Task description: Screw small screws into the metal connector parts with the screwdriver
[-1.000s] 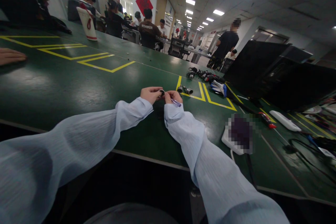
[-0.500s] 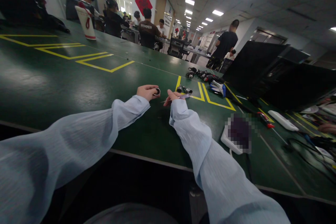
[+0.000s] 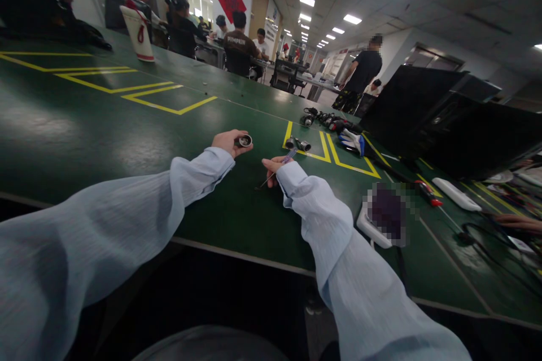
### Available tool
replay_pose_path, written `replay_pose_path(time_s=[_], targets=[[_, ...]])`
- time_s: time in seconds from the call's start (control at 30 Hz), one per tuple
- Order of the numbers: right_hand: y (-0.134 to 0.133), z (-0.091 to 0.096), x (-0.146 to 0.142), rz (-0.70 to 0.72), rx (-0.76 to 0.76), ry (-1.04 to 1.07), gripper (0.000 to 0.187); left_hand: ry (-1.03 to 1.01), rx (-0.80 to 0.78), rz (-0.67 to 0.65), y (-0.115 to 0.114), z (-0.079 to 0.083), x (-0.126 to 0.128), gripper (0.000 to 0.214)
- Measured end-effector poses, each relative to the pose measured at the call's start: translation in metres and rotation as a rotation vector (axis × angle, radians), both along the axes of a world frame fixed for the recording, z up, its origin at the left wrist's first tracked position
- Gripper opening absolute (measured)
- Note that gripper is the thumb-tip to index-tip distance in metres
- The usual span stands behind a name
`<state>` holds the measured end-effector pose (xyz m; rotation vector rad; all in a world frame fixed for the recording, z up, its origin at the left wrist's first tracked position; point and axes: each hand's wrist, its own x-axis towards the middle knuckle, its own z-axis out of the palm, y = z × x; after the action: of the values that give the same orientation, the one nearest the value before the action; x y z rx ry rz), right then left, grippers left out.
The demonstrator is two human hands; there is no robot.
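My left hand (image 3: pixel 226 141) is closed around a short round metal cylinder (image 3: pixel 245 141). Its open end faces me and shows something inside that is too small to make out. Lower and to the right, my right hand (image 3: pixel 272 168) grips a thin pick (image 3: pixel 291 154) with a clear purplish handle. The pick's slender metal shaft points down and left, its tip looking bent, apart from the cylinder. Beyond my right hand, two similar metal cylinders (image 3: pixel 304 145) lie on the green table (image 3: pixel 203 208).
Dark corded parts (image 3: pixel 324 119) and a white-and-blue glove (image 3: pixel 351 142) lie farther back. On the right are a red-handled screwdriver (image 3: pixel 429 193), a white power strip (image 3: pixel 456 194) and a white box (image 3: pixel 375 228) with a blurred top. A paper cup (image 3: pixel 139 34) stands far left.
My left hand has moved slightly left and turned the cylinder's open end more toward me. My right hand has dropped a little, tilting the pick's tip downward and away from the cylinder.
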<state>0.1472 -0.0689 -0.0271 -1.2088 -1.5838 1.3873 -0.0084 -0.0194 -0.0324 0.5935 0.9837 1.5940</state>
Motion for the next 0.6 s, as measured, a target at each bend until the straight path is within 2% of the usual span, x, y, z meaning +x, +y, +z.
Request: replay_pose_path(time_s=[0.17,0.37,0.5,0.6], targets=[[-0.007,0.001,-0.004,0.002,0.057,-0.039,0.041,0.024,0.008,-0.031,0.002,-0.002,-0.001,0.006],[-0.019,0.0,-0.016,0.15,0.212,-0.177,0.036,0.04,0.024,-0.04,0.001,-0.004,0.0,0.009],[-0.014,-0.005,-0.016,0.114,0.055,-0.041,0.038,0.021,0.014,-0.046,-0.001,-0.002,0.0,0.012],[-0.005,-0.009,-0.011,0.023,0.022,0.145,0.04,-0.018,-0.001,-0.05,-0.002,0.001,0.001,0.015]])
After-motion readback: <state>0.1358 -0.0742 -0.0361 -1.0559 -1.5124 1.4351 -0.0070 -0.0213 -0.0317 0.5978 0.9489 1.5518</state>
